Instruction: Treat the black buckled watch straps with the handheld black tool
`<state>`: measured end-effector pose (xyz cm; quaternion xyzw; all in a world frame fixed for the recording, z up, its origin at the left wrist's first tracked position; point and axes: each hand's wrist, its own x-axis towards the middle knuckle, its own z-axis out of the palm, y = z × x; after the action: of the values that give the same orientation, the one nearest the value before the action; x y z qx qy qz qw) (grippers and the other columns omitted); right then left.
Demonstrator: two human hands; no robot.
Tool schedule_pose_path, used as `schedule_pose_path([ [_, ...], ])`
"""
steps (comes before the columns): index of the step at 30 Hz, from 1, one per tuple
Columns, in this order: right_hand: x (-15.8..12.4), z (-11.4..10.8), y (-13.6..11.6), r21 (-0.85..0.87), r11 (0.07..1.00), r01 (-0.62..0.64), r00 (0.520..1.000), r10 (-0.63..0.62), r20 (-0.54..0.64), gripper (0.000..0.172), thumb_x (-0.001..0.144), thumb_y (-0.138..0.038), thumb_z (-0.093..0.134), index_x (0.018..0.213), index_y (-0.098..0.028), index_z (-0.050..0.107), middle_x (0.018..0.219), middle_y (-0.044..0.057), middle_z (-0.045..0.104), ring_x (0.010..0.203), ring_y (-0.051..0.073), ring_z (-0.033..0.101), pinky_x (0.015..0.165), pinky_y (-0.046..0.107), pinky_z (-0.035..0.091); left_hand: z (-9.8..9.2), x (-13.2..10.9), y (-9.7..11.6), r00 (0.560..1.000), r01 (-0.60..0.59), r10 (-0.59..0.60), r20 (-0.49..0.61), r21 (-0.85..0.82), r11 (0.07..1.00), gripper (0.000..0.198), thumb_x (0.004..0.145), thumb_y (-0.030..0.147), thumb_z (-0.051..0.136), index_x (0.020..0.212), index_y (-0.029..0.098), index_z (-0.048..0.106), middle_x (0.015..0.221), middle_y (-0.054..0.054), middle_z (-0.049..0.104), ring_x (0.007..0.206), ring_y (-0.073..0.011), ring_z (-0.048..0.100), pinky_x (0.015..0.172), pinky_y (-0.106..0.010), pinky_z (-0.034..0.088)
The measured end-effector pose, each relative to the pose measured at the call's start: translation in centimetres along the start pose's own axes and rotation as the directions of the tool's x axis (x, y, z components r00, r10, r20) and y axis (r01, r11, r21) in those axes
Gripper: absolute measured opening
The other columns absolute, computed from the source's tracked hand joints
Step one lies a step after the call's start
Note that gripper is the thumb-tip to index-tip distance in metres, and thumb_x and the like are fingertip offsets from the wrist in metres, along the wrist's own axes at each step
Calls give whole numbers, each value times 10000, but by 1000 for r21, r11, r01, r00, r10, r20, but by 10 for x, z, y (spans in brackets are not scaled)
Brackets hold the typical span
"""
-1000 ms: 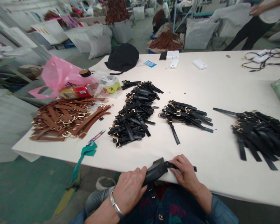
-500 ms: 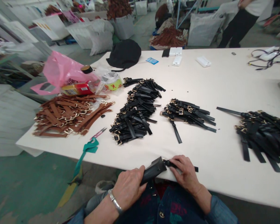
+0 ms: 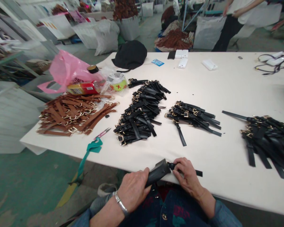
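Observation:
My left hand [image 3: 134, 187] is closed round a dark tube-like tool [image 3: 158, 174] with a wide, flattened end; its exact kind is unclear. Pinched in my right hand [image 3: 186, 175] is a black strap [image 3: 199, 173], its tail sticking out to the right past my fingers. The strap's other end, with a small metal glint, lies right at the tool's mouth; whether they touch is unclear. Beyond my hands lie a small pile of black buckle straps [image 3: 191, 115], a longer pile of black straps [image 3: 142, 110] to its left, and another heap of black straps [image 3: 268, 135] at the right.
Brown straps [image 3: 68, 113] with metal rings lie at the left, beside a pink plastic bag [image 3: 63, 69]. Thread snips [image 3: 102, 134] and a teal cloth strip [image 3: 94, 146] are at the near edge. A black cap [image 3: 130, 54] sits farther back. Behind the table stands a person [image 3: 234, 22].
My view has shifted slightly, so the table and piles appear a little to the right. Both hands keep nearly the same pose and hold. The person behind the table has moved left.

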<state>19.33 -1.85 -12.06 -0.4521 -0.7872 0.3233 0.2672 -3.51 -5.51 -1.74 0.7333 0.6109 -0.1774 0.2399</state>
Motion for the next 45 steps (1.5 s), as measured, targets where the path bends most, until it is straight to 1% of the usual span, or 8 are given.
schedule_pose_path([
  [6, 7, 2, -12, 190, 976, -105, 990, 121, -74, 181, 861, -247, 410, 717, -196, 509, 946, 64, 553, 915, 191, 508, 806, 343, 417, 4, -2, -1, 1000, 14, -14, 15, -15, 1000, 369, 805, 384, 391, 1128, 210, 431, 910, -70, 648, 875, -234, 599, 742, -340, 440],
  [9, 8, 4, -8, 114, 993, -39, 995, 49, -82, 119, 850, -242, 442, 856, -206, 554, 952, 72, 565, 918, 205, 514, 797, 366, 428, 5, -2, -2, 1000, 5, -5, 8, -20, 1000, 380, 803, 383, 398, 1142, 214, 419, 940, -74, 642, 882, -238, 595, 744, -348, 439],
  [13, 7, 2, 2, -36, 994, 100, 995, -99, 34, 284, 800, -226, 525, 1083, -235, 537, 995, 83, 560, 919, 227, 507, 787, 403, 434, 3, -3, -3, 1000, -4, 4, 16, -20, 1000, 366, 798, 376, 407, 1125, 214, 427, 939, -77, 640, 874, -238, 597, 735, -350, 442],
  [16, 5, 0, 7, -64, 991, 119, 992, -116, 56, 289, 788, -224, 542, 1077, -239, 555, 980, 83, 554, 902, 227, 507, 772, 407, 444, 0, -3, -2, 1000, -6, 6, 12, -12, 1000, 341, 801, 370, 400, 1101, 212, 440, 918, -72, 642, 854, -235, 601, 723, -344, 445],
  [26, -3, 8, 13, -26, 992, 123, 992, -124, -34, 291, 822, -173, 494, 1098, -237, 562, 903, 74, 571, 854, 216, 518, 728, 403, 470, -3, -1, 0, 999, -13, 12, 31, 19, 1000, 319, 808, 363, 388, 1088, 214, 428, 903, -60, 629, 832, -233, 600, 704, -348, 446],
  [33, -2, 4, 11, 32, 993, 114, 992, -112, -52, 259, 815, -159, 498, 1057, -211, 576, 918, 86, 580, 864, 213, 531, 737, 400, 487, -23, -2, 7, 996, -46, 39, 74, 84, 995, 297, 759, 311, 475, 1043, 237, 425, 905, -42, 588, 785, -224, 601, 679, -347, 447],
  [39, -3, 6, 14, 86, 989, 119, 991, -113, -71, 265, 811, -176, 510, 1069, -206, 564, 986, 103, 593, 900, 227, 539, 765, 428, 488, -37, 12, 21, 995, -79, 67, 80, 159, 984, 255, 734, 272, 493, 977, 219, 440, 878, -45, 593, 779, -217, 608, 682, -337, 449],
  [45, -2, 3, 13, 99, 987, 124, 991, -118, -63, 244, 813, -156, 506, 1045, -196, 573, 991, 101, 595, 915, 217, 538, 809, 429, 474, -40, 17, 13, 990, -116, 97, 104, 192, 975, 248, 738, 291, 470, 975, 221, 448, 872, -48, 615, 772, -225, 606, 670, -348, 454],
])
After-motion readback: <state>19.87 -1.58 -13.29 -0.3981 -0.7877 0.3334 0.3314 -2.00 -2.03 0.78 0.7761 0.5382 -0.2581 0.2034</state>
